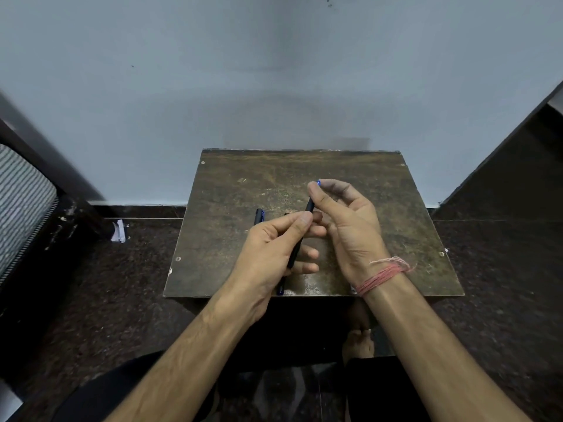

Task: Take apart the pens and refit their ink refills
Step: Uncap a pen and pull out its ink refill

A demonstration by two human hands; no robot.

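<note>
Both hands hold one slim black pen (295, 250) above the small worn table (231, 190). My left hand (274, 254) pinches its barrel between thumb and forefinger. My right hand (344, 214) grips the upper end, where a small blue tip (319, 182) shows between thumb and forefinger. A second dark pen with blue trim (259, 216) lies on the table just beyond my left hand, partly hidden by it. Another dark pen end with blue (280, 289) pokes out below my left hand near the table's front edge.
The table stands against a pale wall on a dark speckled floor. A striped chair back (21, 205) is at the left, a dark panel (511, 178) at the right. A scrap of white paper (118, 231) lies on the floor. My knees and one foot are below the table.
</note>
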